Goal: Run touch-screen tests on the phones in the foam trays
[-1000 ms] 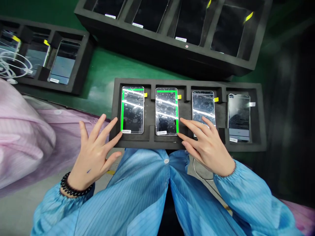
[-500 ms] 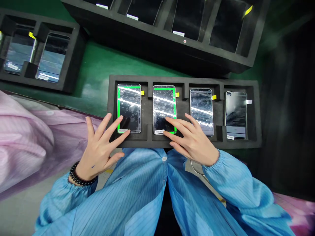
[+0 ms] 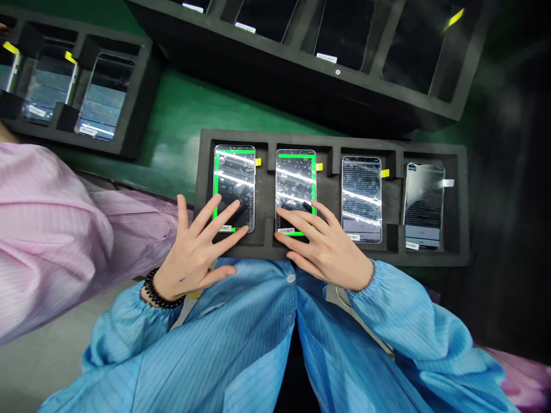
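Plainly, the left hand (image 3: pixel 196 255) and right hand (image 3: pixel 329 246) are open, fingers spread over the leftmost phone (image 3: pixel 235 186) and the second phone (image 3: pixel 296 182) in the foam tray (image 3: pixel 460 206), likely light, stiff, slick and breakable, best taken by their long side edges.

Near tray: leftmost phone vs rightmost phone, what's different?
Leftmost phone shows green edge strips on a dark screen; rightmost phone shows text-like rows. Leftmost has a yellow tab, rightmost a white tab. The left hand is partly over the leftmost; no hand is over the rightmost. Both lie face-up in the black tray.
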Tool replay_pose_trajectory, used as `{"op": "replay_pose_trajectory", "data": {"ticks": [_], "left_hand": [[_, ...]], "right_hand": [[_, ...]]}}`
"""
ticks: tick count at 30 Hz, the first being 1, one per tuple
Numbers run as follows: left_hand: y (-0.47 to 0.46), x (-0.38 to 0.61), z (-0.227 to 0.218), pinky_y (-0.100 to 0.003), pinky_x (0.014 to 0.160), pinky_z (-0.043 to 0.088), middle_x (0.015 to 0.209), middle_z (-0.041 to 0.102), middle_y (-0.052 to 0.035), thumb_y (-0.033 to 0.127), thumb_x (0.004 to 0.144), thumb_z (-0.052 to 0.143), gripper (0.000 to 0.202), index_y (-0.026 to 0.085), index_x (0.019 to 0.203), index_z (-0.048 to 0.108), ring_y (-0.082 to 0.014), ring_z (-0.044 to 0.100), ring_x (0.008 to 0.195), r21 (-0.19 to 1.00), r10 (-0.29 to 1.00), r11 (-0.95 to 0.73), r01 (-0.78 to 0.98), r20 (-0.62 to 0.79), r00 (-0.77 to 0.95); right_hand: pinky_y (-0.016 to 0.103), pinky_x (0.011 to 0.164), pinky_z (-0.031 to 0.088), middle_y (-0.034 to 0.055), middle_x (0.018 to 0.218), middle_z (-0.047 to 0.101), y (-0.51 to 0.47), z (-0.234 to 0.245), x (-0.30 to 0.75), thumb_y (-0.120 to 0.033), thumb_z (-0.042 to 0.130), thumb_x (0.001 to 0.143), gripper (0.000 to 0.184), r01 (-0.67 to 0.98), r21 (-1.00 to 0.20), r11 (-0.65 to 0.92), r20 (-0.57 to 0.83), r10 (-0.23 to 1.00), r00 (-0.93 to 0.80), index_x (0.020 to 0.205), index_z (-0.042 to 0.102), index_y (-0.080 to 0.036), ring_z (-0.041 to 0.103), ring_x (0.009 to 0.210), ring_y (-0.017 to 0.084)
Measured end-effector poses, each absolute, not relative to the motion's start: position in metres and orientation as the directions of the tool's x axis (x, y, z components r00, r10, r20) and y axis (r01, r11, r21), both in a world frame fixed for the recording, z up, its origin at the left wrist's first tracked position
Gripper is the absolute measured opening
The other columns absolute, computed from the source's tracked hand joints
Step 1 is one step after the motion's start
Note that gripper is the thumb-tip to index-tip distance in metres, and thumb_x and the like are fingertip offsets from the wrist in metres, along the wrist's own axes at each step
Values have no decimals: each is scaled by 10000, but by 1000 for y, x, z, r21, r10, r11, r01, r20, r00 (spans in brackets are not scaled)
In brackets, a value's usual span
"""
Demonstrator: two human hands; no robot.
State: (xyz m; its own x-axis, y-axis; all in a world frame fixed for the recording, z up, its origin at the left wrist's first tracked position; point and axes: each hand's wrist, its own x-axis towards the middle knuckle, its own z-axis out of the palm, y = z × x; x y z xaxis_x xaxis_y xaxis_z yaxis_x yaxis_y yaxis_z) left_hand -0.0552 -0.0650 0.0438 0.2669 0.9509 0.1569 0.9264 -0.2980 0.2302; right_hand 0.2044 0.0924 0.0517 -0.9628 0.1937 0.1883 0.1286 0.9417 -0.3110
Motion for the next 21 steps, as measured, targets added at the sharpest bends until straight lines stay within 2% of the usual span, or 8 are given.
{"op": "replay_pose_trajectory", "data": {"ticks": [9,14,18,21], "left_hand": [[-59,-48,39,-710,1250,-65,1734,120,-50,615,1030,157,647,340,1579,361,-321,65,1622,246,949,-306,919,153,275],[-68,-60,43,-731,1242,-65,1728,157,-46,592,1038,202,616,363,1600,306,-340,105,1615,251,949,-300,920,173,263],[-77,-71,49,-746,1246,-47,1705,242,-20,588,1034,226,587,413,1585,325,-355,166,1602,247,959,-254,935,190,210],[-78,-75,51,-733,1256,-42,1702,249,-10,581,1038,229,580,412,1585,326,-341,176,1603,223,955,-263,939,200,220]], "right_hand": [[595,1149,398,165,1537,543,93,51,203,-292,488,1041,297,121,-312,942,199,190,-962,1182,722,-174,580,1302,283],[597,1147,400,164,1530,550,97,52,209,-298,486,1045,317,141,-327,935,189,211,-959,1225,716,-175,586,1300,285],[615,1167,369,174,1545,530,101,56,222,-297,483,1049,319,176,-326,929,164,239,-957,1211,729,-173,572,1324,295],[621,1169,358,181,1549,523,103,58,233,-287,500,1044,304,201,-317,927,150,258,-955,1207,734,-180,569,1328,301]]}}
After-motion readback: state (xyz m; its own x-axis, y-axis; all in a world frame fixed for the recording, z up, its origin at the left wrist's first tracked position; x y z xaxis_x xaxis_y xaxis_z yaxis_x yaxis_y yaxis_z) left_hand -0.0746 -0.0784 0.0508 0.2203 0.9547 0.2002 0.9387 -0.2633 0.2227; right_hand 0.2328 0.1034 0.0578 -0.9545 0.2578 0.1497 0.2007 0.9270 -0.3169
